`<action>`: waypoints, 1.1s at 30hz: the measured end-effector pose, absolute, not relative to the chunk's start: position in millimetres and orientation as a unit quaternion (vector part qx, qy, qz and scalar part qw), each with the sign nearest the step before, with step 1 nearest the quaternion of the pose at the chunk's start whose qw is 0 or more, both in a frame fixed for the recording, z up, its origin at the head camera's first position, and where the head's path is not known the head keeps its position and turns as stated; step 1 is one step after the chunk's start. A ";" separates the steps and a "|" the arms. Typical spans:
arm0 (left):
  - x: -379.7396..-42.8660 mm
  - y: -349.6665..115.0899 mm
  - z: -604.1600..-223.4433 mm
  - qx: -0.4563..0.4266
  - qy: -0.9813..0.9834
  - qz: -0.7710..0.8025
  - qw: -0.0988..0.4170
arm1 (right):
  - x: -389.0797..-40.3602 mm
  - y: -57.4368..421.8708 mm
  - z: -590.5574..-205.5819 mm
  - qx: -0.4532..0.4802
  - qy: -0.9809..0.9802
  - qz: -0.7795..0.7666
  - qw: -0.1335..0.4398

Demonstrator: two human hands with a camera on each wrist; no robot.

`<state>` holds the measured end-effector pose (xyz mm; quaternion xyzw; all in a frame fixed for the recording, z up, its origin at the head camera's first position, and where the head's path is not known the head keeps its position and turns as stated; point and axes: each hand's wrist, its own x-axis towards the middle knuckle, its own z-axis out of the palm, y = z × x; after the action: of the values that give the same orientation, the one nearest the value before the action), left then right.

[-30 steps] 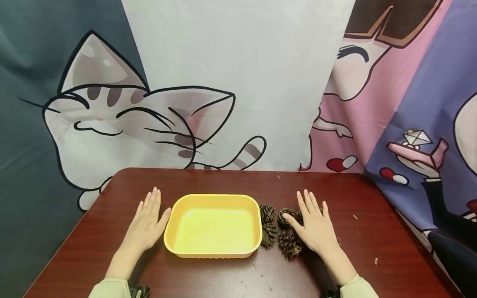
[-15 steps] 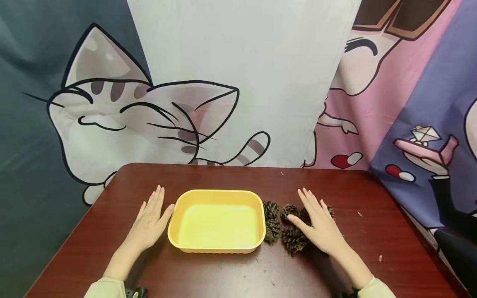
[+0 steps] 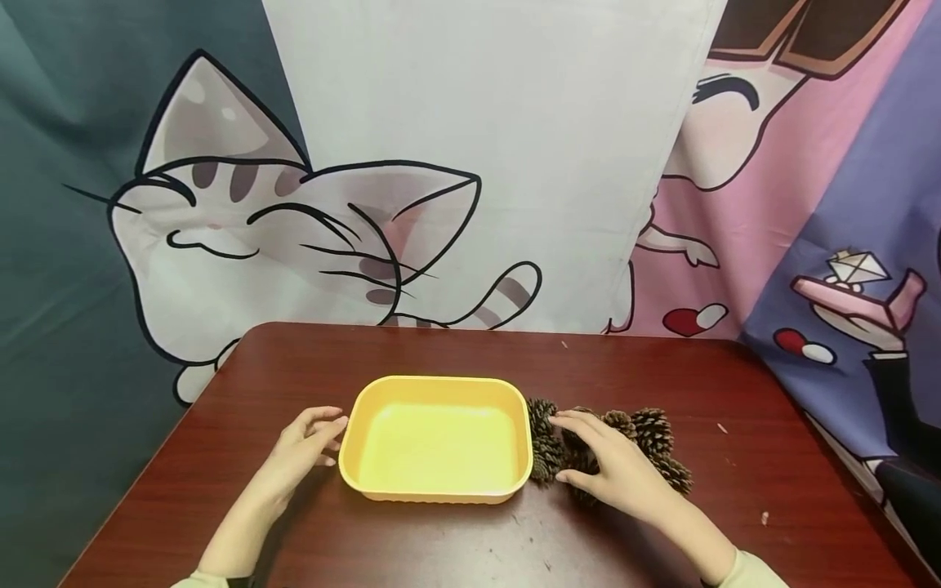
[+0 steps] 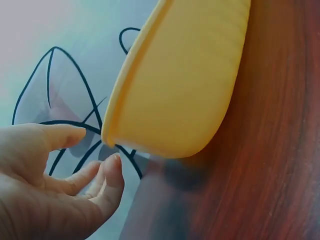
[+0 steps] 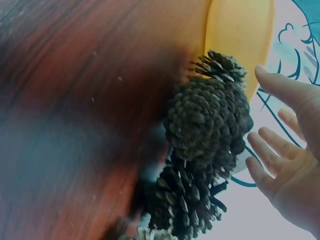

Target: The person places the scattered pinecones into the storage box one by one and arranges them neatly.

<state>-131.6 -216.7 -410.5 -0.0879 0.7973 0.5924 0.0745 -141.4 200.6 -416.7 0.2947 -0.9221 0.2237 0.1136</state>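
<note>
A yellow plastic basin (image 3: 441,496) stands on the table, with bare floor showing inside it. Beside its left wall is my left hand (image 3: 297,453), fingers loosely bent. In the left wrist view, the thumb and fingertips are close to the basin's rim (image 4: 112,120) without closing round it. My right hand (image 3: 625,469) hovers over several brown pine cones (image 3: 650,431) to the right of the basin, its thumb and fingers spread and relaxed. The right wrist view shows a gap between those fingers and the clustered pine cones (image 5: 205,120). The hand hides some cones in the head view.
The dark red wooden table (image 3: 412,547) carries small crumbs near its front and right. Behind it hangs a cloth backdrop (image 3: 470,98) printed with a cartoon cat and other figures.
Both hands have gone from flat with straight fingers to loosely bent. The right hand has turned toward the basin and uncovered cones at the right. The head view has shifted slightly.
</note>
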 end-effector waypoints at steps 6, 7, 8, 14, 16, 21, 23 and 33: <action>-137.2 -208.2 -417.6 -0.095 0.767 0.626 0.101 | -141.9 197.0 -423.1 0.308 -0.924 0.199 0.106; -137.8 -207.6 -418.7 -0.096 0.764 0.630 0.104 | -141.8 196.3 -424.3 0.312 -0.925 0.192 0.105; -138.2 -207.3 -419.8 -0.097 0.760 0.634 0.106 | -141.8 195.6 -425.4 0.316 -0.925 0.183 0.107; -141.1 -207.6 -423.6 -0.099 0.743 0.652 0.117 | -142.8 191.0 -429.3 0.332 -0.921 0.158 0.126; -142.9 -207.8 -425.1 -0.092 0.735 0.661 0.122 | -143.0 190.0 -430.0 0.328 -0.923 0.158 0.128; -144.7 -208.9 -428.8 -0.085 0.710 0.685 0.141 | -142.6 189.0 -435.6 0.332 -0.925 0.142 0.120; -144.5 -209.7 -429.6 -0.087 0.702 0.692 0.145 | -142.7 188.6 -438.8 0.340 -0.923 0.132 0.123; -146.2 -214.3 -425.6 -0.086 0.679 0.713 0.151 | -143.2 179.4 -447.0 0.357 -0.919 0.121 0.115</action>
<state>-146.2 -214.3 -425.6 -0.0856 0.6791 0.7132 0.1511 -143.2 179.4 -447.0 0.3567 -0.9192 0.1211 0.1151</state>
